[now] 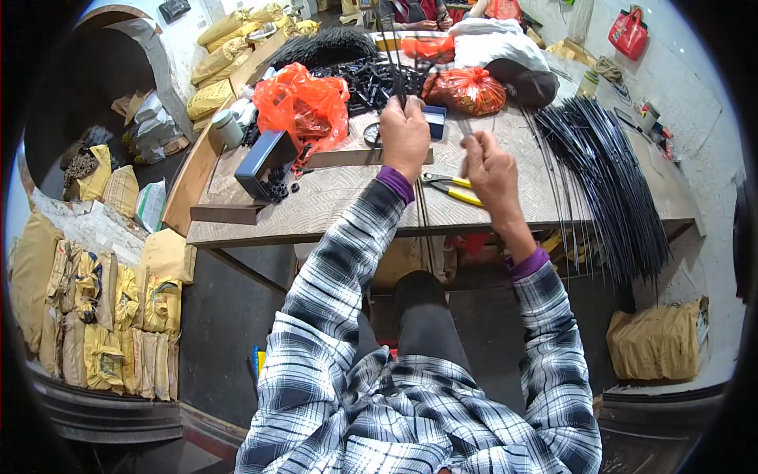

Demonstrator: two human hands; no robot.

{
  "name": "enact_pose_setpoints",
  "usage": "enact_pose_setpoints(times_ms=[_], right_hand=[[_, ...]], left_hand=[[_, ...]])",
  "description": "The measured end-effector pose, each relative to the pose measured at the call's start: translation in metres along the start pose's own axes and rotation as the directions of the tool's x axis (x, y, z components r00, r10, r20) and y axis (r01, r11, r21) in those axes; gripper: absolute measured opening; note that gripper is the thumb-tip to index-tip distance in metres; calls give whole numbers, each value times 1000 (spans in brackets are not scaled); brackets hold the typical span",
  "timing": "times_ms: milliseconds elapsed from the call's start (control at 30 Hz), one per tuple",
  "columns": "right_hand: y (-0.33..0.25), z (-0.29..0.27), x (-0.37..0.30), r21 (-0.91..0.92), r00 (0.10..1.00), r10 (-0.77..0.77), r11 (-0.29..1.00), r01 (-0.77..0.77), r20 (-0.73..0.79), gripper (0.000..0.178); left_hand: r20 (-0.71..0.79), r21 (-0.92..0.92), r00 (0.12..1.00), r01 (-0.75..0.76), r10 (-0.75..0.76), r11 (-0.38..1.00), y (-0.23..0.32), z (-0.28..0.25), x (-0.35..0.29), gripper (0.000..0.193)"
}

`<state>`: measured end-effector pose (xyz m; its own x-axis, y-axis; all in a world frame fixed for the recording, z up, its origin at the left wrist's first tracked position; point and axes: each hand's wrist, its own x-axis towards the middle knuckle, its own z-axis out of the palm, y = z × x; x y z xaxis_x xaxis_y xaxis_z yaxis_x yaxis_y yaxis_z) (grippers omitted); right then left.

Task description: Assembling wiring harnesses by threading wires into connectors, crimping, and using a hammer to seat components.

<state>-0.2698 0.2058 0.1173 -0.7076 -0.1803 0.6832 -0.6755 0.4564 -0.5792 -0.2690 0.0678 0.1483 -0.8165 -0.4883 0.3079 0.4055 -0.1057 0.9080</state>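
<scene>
My left hand (407, 141) is closed around a few thin black rods (421, 207), which run up past my fist and down over the table's front edge. To its right, my right hand (491, 167) is raised over the table with fingers curled in. Anything pinched in it is too small or blurred to make out. Below and between the hands lie yellow-handled pliers (454, 188). A large bundle of long black rods (608, 174) lies at the right, its ends hanging past the edge. Behind my left hand is a heap of small black parts (367, 83).
The table (332, 193) holds a blue box (264, 164) tipped on its side, a red plastic bag (304, 103), a tied red bag (474, 88), a dark cap (530, 81) and a pale green cup (227, 126). Wrapped yellow packages (118, 316) are stacked left. Another person (414, 14) sits opposite.
</scene>
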Motion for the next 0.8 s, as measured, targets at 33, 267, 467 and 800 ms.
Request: enact_pose_setpoints(times_ms=[33, 267, 467, 800], right_hand=[[24, -3, 9, -34, 999, -9, 999, 8, -31, 21], [64, -43, 40, 493, 914, 403, 787, -372, 46, 24], [-21, -22, 17, 608, 933, 266, 708, -360, 243, 20], [-27, 9, -39, -19, 997, 79, 997, -79, -11, 18]], left_hand=[[21, 35, 999, -24, 24, 999, 3, 1, 3, 21], [172, -236, 983, 109, -69, 966, 58, -32, 4, 29], [153, -185, 972, 206, -179, 961, 27, 8, -14, 30], [254, -409, 962, 206, -106, 889, 2, 12, -26, 20]])
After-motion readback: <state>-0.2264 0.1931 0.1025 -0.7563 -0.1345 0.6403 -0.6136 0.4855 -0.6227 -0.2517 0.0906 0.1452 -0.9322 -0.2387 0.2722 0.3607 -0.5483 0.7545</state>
